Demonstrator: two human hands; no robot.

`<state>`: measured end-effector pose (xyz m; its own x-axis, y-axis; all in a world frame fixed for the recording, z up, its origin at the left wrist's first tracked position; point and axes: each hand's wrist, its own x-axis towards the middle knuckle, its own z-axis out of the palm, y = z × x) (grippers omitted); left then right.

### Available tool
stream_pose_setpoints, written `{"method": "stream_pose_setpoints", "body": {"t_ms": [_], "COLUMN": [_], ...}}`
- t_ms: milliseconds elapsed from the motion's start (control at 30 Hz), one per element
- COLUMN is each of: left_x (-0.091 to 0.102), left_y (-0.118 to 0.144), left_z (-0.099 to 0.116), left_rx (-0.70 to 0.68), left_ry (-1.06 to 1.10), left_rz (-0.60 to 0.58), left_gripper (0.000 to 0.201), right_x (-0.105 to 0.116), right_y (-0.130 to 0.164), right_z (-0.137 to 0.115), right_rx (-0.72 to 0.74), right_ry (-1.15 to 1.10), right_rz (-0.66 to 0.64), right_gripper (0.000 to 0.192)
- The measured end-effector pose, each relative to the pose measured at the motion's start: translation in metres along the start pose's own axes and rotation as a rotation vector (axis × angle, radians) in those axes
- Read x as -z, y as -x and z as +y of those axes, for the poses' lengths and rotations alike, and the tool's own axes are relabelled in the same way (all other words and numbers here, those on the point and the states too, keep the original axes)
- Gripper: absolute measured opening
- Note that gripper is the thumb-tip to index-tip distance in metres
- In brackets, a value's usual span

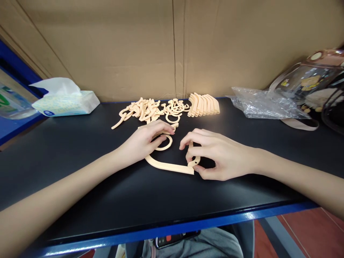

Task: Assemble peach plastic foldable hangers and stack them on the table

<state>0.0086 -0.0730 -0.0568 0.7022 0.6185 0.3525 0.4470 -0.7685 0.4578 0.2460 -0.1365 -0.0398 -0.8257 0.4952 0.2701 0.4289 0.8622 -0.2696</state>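
My left hand [150,139] lies palm down, fingers curled and thumb bent over a beige ring-shaped piece [168,145]. A long beige curved strip [169,166] runs out from beneath it toward the right. My right hand [215,156] has its fingers and thumb round a small beige curved piece [195,162] with a dark hole, which touches the strip's right end. Part of this small piece is hidden by the fingers. Just past my left fingertips is another beige piece [175,126], partly covered.
Behind my hands lie a heap of beige curved pieces [143,109], several beige hooks [176,107] and a row of beige strips [205,104]. A tissue pack [67,102] stands left; clear plastic wrap [268,104] and a transparent bag [309,82] are right. Cardboard [120,50] closes the back.
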Motion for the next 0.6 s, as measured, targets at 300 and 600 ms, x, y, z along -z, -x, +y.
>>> {"method": "stream_pose_setpoints", "body": {"t_ms": [300,600], "left_x": [0.0022,0.0016], "left_y": [-0.0015,0.0001], "left_z": [0.0054,0.0063], "left_rx": [0.064,0.084], "left_ry": [0.01,-0.126], "left_rz": [0.076,0.054], "left_gripper": [0.016,0.017], "right_x": [0.0021,0.0017], "right_y": [0.0026,0.0014], "right_z": [0.0017,-0.0015], "right_rx": [-0.048,-0.027], "right_ry": [-0.147,-0.142], "right_rz": [-0.062,-0.061], "right_gripper": [0.019,0.021]}}
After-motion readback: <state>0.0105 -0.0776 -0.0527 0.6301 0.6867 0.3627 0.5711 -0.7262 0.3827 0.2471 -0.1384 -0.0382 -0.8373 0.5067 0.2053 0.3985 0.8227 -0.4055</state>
